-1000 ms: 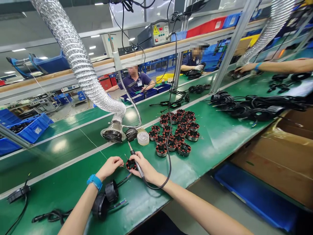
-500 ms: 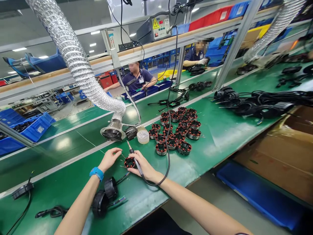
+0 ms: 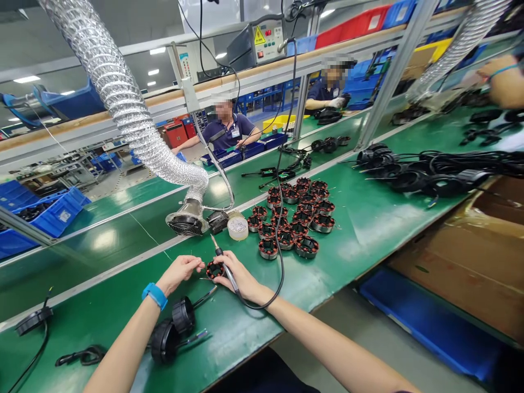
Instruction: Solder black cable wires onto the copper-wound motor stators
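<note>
My right hand (image 3: 239,275) is closed around a soldering iron (image 3: 227,268), its tip pointing up and away from me. The same hand's thumb and fingers also grip a small motor stator (image 3: 215,269) with red-orange windings and a black core. My left hand (image 3: 184,270) pinches at the stator's left side, where a thin wire end sticks out; the fingertips mostly cover that wire. Another thin wire shows just below the pinch. Nearer me, below the left hand, lie two black round housings (image 3: 164,341) with short coloured wire ends.
Several more stators (image 3: 308,247) stand grouped to the right. Beyond my hands are a round tub (image 3: 238,228) and a fume duct's nozzle (image 3: 186,218). The iron's cable (image 3: 282,273) loops by my right wrist. Black cabled parts (image 3: 413,174) lie farther right. Co-workers sit across the bench.
My left hand has gone from loosely curved fingers to a pinch beside the stator. The right hand keeps its hold. A co-worker's arm has appeared at the far right.
</note>
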`<state>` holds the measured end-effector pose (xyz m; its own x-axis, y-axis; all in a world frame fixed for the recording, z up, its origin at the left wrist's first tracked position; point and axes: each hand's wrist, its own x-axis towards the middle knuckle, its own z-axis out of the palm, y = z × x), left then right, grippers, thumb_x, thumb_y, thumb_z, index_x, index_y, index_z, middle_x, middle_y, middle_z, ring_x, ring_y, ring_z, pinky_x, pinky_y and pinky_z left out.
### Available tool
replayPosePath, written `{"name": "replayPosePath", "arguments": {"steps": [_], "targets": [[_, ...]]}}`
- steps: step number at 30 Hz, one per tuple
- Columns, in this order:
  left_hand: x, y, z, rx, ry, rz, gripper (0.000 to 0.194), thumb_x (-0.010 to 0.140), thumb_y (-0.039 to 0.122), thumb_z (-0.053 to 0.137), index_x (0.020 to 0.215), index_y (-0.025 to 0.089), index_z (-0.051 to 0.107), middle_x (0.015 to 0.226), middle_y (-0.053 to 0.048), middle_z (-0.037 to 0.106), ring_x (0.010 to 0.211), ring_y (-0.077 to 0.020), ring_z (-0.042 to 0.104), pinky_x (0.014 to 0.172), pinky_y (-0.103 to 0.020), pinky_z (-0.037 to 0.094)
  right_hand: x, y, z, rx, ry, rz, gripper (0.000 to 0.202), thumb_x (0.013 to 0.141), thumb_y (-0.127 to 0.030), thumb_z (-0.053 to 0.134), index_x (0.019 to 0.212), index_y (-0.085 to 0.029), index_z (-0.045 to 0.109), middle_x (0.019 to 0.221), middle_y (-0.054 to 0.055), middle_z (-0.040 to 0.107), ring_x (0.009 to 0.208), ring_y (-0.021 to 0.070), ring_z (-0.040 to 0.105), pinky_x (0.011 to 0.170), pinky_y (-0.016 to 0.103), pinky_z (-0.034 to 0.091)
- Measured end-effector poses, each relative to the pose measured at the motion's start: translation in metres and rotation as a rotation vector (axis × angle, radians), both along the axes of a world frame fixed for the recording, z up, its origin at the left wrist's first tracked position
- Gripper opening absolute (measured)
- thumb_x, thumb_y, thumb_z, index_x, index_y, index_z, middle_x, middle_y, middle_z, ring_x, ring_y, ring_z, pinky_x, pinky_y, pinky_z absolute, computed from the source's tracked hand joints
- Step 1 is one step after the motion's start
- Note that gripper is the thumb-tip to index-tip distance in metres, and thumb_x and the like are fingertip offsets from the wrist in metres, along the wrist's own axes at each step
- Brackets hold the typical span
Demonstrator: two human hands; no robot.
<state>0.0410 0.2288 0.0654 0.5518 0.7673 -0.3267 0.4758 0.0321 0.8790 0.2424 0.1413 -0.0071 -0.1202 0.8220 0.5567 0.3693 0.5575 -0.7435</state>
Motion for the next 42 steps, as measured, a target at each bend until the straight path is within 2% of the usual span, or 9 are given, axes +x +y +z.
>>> {"name": "replayPosePath", "arguments": {"steps": [7,13,18,22,24,29,31,35,42], "targets": [[-0.017,-0.010,-0.002,-0.006,0.097,-0.166,0.054,0.072,0.065,0.065,0.080,0.012,0.070,0.077,-0.003,0.066,0.049,-0.0062,0.025,0.048,-0.026,0.014,-0.001,0.002,0.001,0.008,0.002,-0.003,0.045,0.082,-0.017,0.072,0.121,-0.024,0.050,0.114,0.006,0.046,0.097,0.0169,0.055,0.089,0.033,0.049],[-0.003,-0.012,-0.008,-0.151,-0.049,-0.079,0.049,0.065,0.057,0.075,0.082,0.011,0.072,0.068,-0.002,0.061,0.047,-0.0054,0.022,0.048,-0.026,0.010,0.000,0.003,0.003,-0.019,-0.009,0.024,0.042,0.084,-0.018,0.070,0.120,-0.024,0.050,0.115,0.006,0.045,0.100,0.0171,0.054,0.091,0.033,0.048],[-0.013,-0.014,0.004,-0.033,0.084,-0.087,0.054,0.075,0.064,0.062,0.084,0.012,0.074,0.072,-0.004,0.067,0.046,-0.0067,0.025,0.047,-0.026,0.016,0.001,0.003,0.003,-0.006,0.003,0.031,0.042,0.085,-0.018,0.069,0.121,-0.024,0.049,0.114,0.006,0.046,0.101,0.0175,0.055,0.093,0.034,0.048],[-0.022,-0.022,0.008,0.246,0.250,-0.260,0.044,0.078,0.058,0.062,0.074,0.016,0.076,0.075,-0.006,0.072,0.063,-0.0155,0.053,0.058,-0.026,0.034,0.001,0.003,0.001,0.004,-0.006,0.021,0.044,0.085,-0.018,0.069,0.123,-0.025,0.048,0.116,0.007,0.046,0.100,0.0174,0.055,0.093,0.034,0.048],[-0.018,-0.028,0.007,0.308,0.318,-0.366,0.032,0.074,0.049,0.068,0.074,0.019,0.077,0.074,-0.003,0.072,0.067,-0.0173,0.056,0.060,-0.026,0.036,0.000,0.003,0.000,0.009,-0.014,0.019,0.044,0.085,-0.018,0.069,0.123,-0.025,0.048,0.117,0.007,0.046,0.101,0.0175,0.055,0.093,0.035,0.048],[-0.012,-0.030,0.012,0.150,0.337,-0.528,0.025,0.076,0.039,0.064,0.069,0.017,0.072,0.067,-0.001,0.071,0.057,-0.0135,0.053,0.055,-0.024,0.033,0.003,0.003,-0.001,0.016,-0.028,0.012,0.042,0.085,-0.018,0.069,0.121,-0.024,0.050,0.116,0.006,0.047,0.100,0.0172,0.055,0.092,0.034,0.048],[-0.019,-0.023,0.019,0.046,0.240,-0.476,0.025,0.077,0.041,0.066,0.071,0.017,0.068,0.073,-0.003,0.073,0.062,-0.0143,0.057,0.060,-0.024,0.038,0.004,0.003,0.001,0.014,-0.027,0.012,0.040,0.085,-0.019,0.069,0.120,-0.024,0.050,0.114,0.006,0.047,0.099,0.0173,0.054,0.092,0.033,0.048],[-0.044,-0.009,0.026,0.024,0.044,-0.176,0.031,0.067,0.043,0.078,0.068,0.017,0.061,0.071,-0.004,0.071,0.067,-0.0160,0.061,0.067,-0.027,0.044,0.002,0.008,0.008,-0.008,-0.057,0.029,0.038,0.085,-0.020,0.069,0.119,-0.023,0.052,0.112,0.005,0.047,0.093,0.0163,0.055,0.089,0.032,0.048],[-0.049,-0.019,0.006,0.236,-0.170,0.139,0.046,0.068,0.051,0.076,0.095,0.014,0.072,0.067,-0.002,0.065,0.064,-0.0159,0.057,0.068,-0.029,0.045,-0.012,0.018,0.026,0.014,-0.141,0.213,0.040,0.083,-0.014,0.069,0.118,-0.022,0.053,0.111,0.005,0.051,0.097,0.0176,0.056,0.091,0.032,0.048]]}}
